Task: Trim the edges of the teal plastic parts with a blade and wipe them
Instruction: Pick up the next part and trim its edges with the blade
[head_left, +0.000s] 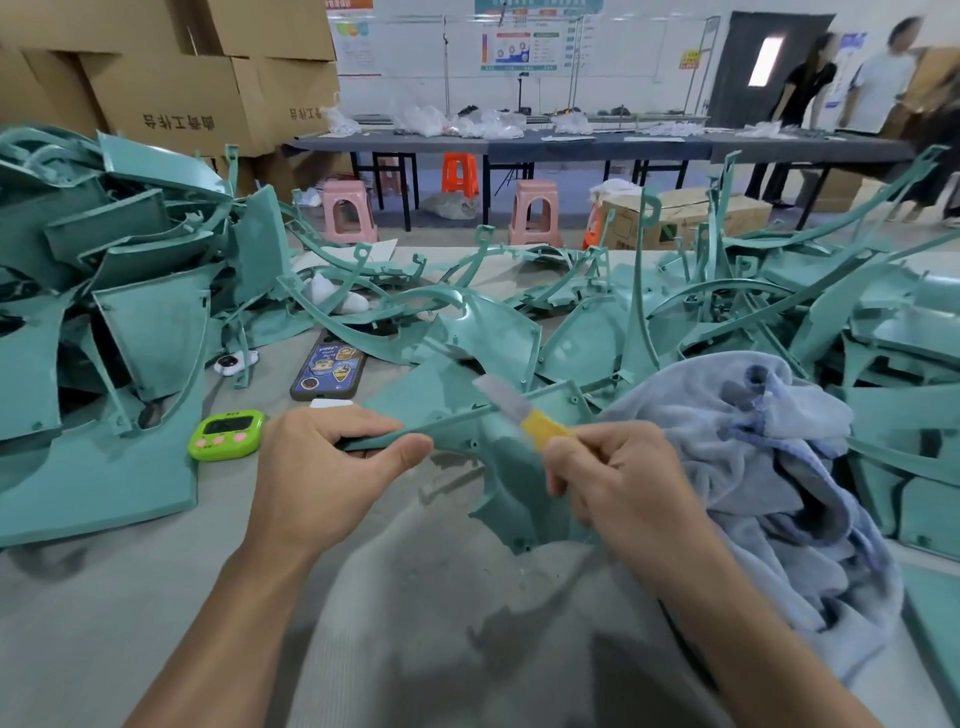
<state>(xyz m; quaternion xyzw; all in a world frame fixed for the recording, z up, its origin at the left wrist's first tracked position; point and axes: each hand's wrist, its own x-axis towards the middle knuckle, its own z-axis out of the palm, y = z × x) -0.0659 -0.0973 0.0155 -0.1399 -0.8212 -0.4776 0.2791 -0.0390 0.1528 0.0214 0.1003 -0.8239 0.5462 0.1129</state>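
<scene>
— Which piece is being trimmed?

— The teal part (493, 467) held between both hands, just above the near side of the tabletop (104, 597). The left hand (322, 467) grips its thin arm, thumb on top and fingers curled over the far side.

— And the other hand?

— The right hand (623, 478) is wrapped round a knife (540, 423) with a yellow handle, most of it buried in the fist. The blade (493, 395) is only a pale smear. It sits at the part's upper edge, but I cannot tell whether it touches.

— Anything to wipe with?

— A blue cloth (753, 467) lies crumpled just beside the right hand. Its lower end disappears behind the forearm.

— The other parts?

— A left heap (130, 312) and a right heap (857, 322), so tangled that one piece is hard to tell from the next. Both run out of view at the sides. Between them lies a phone (327, 371), its far end tucked under a curved teal strip. A green timer (227, 434) sits near the left hand, with a display too small to read. Grey fabric (441, 597) lies under the hands, and I cannot say whether it is a cloth or clothing.
</scene>
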